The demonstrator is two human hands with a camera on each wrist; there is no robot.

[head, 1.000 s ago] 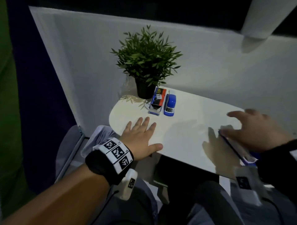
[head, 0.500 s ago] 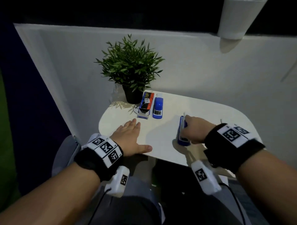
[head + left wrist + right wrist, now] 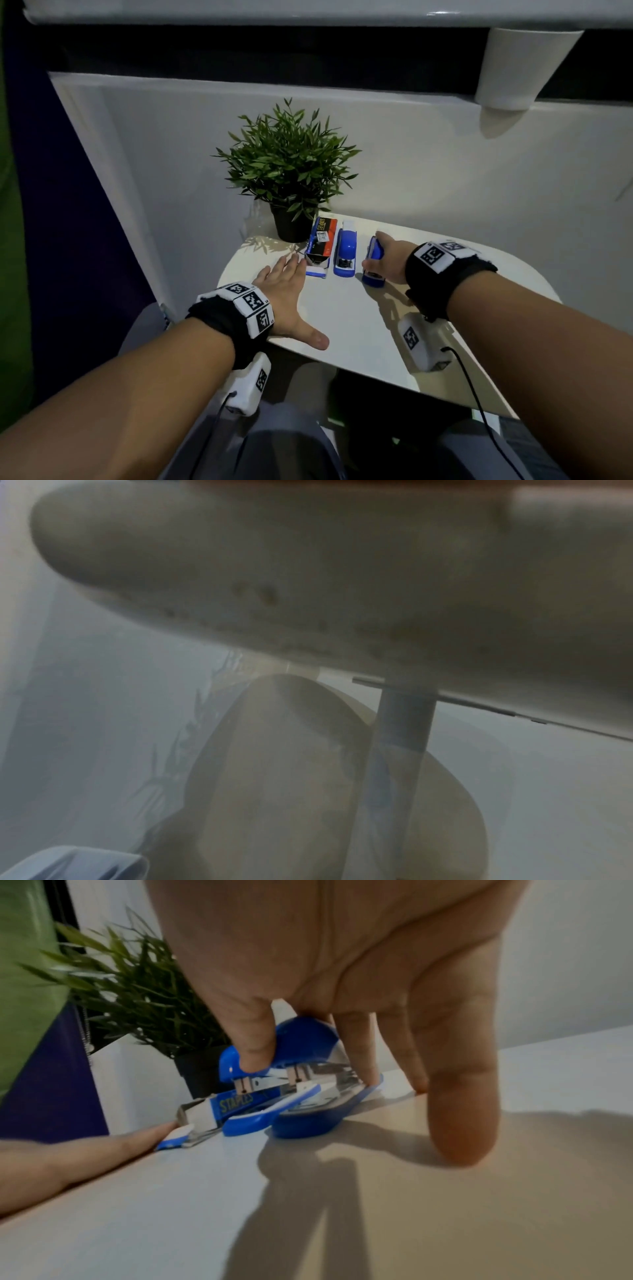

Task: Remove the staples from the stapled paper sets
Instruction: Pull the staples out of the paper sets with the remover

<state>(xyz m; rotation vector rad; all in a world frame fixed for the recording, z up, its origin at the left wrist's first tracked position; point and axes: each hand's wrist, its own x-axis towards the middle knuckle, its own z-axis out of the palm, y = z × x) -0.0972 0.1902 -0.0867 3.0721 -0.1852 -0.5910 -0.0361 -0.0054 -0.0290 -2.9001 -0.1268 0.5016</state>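
Observation:
My right hand grips a small blue stapler that stands on the white table. In the right wrist view the thumb and fingers pinch this stapler from both sides, its base on the tabletop. A second blue stapler lies just left of it, beside an open box of staples. My left hand lies flat on the table, fingertips at the box's near end. I see no paper in these views.
A potted green plant stands at the table's far left corner against the white wall. The table's near edge runs just behind my wrists. The blurred left wrist view shows only the table's underside and its leg.
My right hand picked up the blue stapler at the table's right edge and carried it left to beside the other stapler. My left hand slid forward to the staples box.

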